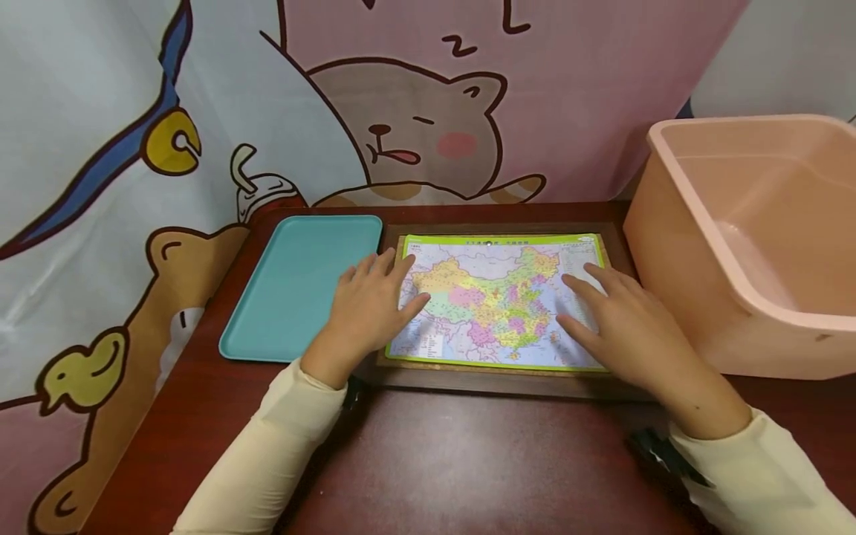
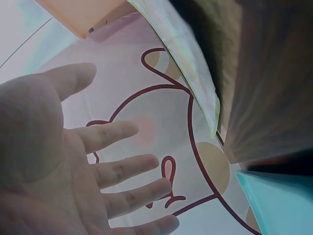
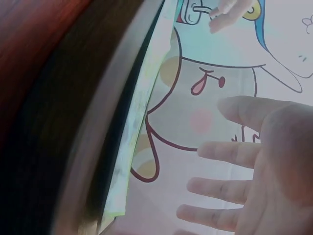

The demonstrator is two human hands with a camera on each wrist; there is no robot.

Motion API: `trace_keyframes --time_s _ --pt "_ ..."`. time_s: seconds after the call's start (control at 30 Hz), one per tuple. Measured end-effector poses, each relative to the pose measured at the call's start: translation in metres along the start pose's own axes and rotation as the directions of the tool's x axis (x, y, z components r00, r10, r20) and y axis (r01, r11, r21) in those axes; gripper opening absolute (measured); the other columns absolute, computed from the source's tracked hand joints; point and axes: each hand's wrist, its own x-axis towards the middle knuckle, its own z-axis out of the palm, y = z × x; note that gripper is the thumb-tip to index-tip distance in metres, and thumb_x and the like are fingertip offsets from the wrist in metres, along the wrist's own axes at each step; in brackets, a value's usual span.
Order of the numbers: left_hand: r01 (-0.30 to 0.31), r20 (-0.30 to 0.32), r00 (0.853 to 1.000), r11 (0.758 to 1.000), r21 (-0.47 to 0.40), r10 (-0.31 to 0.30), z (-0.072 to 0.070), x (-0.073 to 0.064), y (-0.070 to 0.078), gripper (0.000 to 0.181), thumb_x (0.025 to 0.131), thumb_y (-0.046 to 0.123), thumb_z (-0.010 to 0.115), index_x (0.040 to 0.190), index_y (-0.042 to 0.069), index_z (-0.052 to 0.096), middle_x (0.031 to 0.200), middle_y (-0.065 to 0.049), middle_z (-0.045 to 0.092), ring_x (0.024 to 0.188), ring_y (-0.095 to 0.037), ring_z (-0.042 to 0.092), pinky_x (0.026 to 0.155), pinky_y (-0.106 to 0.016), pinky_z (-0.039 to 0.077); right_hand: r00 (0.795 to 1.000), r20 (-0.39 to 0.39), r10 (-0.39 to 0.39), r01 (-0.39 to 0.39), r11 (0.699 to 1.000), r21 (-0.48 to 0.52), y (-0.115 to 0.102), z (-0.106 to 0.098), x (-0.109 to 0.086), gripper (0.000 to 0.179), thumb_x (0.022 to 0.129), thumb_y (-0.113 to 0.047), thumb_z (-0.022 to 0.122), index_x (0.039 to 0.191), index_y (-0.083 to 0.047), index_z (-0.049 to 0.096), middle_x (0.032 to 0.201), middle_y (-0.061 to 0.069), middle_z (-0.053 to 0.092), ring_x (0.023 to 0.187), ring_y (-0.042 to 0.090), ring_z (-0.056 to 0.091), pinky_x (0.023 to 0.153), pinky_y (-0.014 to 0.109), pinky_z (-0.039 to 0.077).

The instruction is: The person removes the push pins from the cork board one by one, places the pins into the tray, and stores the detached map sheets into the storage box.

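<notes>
A person's two bare hands hover over a printed map [image 1: 491, 301] with a bright green border. The map lies flat, face up, on a brown frame [image 1: 498, 383] in the middle of a dark red bench [image 1: 481, 461]. The left hand [image 1: 371, 301] is above the map's left edge, the right hand [image 1: 631, 323] above its right edge, thumbs pointing inward.

On both hands the fingers are spread and hold nothing; the wrist views show them apart from the map. Those views are hazy and side-on, so whether the map lies loose or is fixed to the frame is hard to tell.

To the left is a shallow teal tray [image 1: 301, 275]; to the right, a deep pink tub [image 1: 689, 245]. Behind hangs a cloth [image 1: 568, 89] with cartoon animals.

The step in hand looks like positioning around the map, either just before handling it or just after setting it down. If it is to be lifted, the next move calls for lowering both hands together and curling the fingers under opposite edges.
</notes>
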Motion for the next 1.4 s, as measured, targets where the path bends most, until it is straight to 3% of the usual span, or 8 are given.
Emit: trace_keyframes --time_s 0.33,0.87,1.07,1.4 --pt "-0.044 0.002 0.999 0.999 0.002 0.044 0.008 -0.001 0.005 0.060 0.099 0.055 0.052 0.149 0.022 0.048 0.154 -0.015 0.045 0.141 -0.035 0.044 0.107 -0.060 0.043 1.000 -0.005 -0.025 0.025 0.999 0.046 0.014 0.012 -0.008 0.050 0.091 -0.029 0.071 0.132 -0.001 0.061 0.129 0.036 0.056 0.114 0.058 0.053 0.097 0.067 0.041" --pt "-0.062 0.015 0.998 0.998 0.003 0.062 0.010 -0.005 0.007 0.056 0.099 0.052 0.055 0.146 0.022 0.051 0.151 -0.015 0.048 0.138 -0.036 0.047 0.104 -0.061 0.044 0.983 0.182 -0.040 0.033 0.999 0.041 0.003 0.018 -0.010 0.056 0.094 -0.035 0.067 0.140 -0.005 0.056 0.143 0.032 0.049 0.127 0.057 0.047 0.101 0.070 0.039" --pt "-0.072 0.012 0.997 0.997 0.012 0.072 0.010 -0.005 0.009 0.056 0.099 0.051 0.055 0.146 0.022 0.051 0.151 -0.015 0.048 0.138 -0.036 0.047 0.104 -0.060 0.045 0.975 0.202 -0.096 0.087 0.995 0.053 0.002 0.022 -0.014 0.057 0.091 -0.033 0.070 0.139 -0.004 0.058 0.141 0.034 0.051 0.128 0.054 0.049 0.106 0.066 0.038" --pt "-0.070 0.022 0.997 0.998 0.005 0.069 0.008 -0.006 0.012 0.057 0.099 0.052 0.055 0.147 0.022 0.050 0.151 -0.014 0.049 0.138 -0.035 0.047 0.104 -0.060 0.045 0.958 0.265 -0.111 0.103 0.994 0.044 0.001 0.026 -0.017 0.061 0.091 -0.038 0.072 0.141 -0.008 0.057 0.140 0.036 0.049 0.124 0.060 0.050 0.104 0.067 0.040"
